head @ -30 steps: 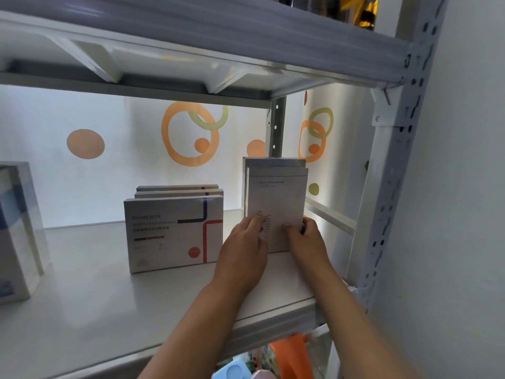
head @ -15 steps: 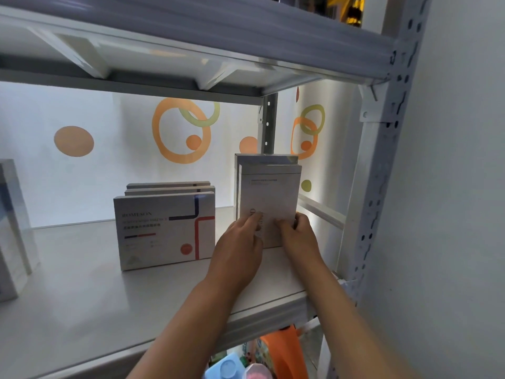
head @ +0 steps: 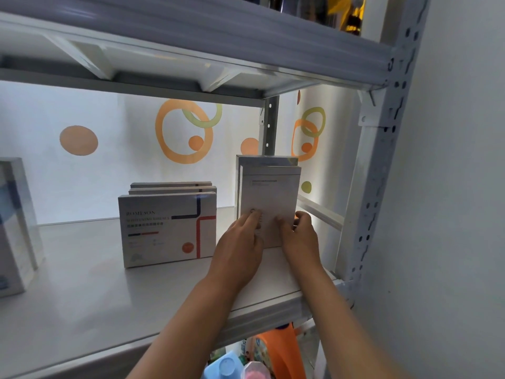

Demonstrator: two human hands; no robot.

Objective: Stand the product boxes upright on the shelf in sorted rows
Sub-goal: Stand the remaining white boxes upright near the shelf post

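Observation:
Two tall white boxes stand upright, one behind the other, at the right end of the white shelf [head: 82, 296]. The front tall box [head: 269, 192] is between my hands. My left hand [head: 240, 250] presses straight fingers against its lower front face. My right hand [head: 299, 239] holds its lower right edge, one finger on the front and the others curled round the side. To the left stands a row of three wide white boxes with red and blue lines [head: 166, 228], upright one behind another.
A white and blue box [head: 13, 228] stands at the shelf's far left. The upper shelf [head: 191, 36] hangs close overhead. A perforated metal post [head: 382, 160] and a rail bound the right side. An orange bottle [head: 281, 348] and other containers sit below.
Both hands have stayed on the front tall box and eased it slightly deeper toward the one behind. The wide boxes have not moved.

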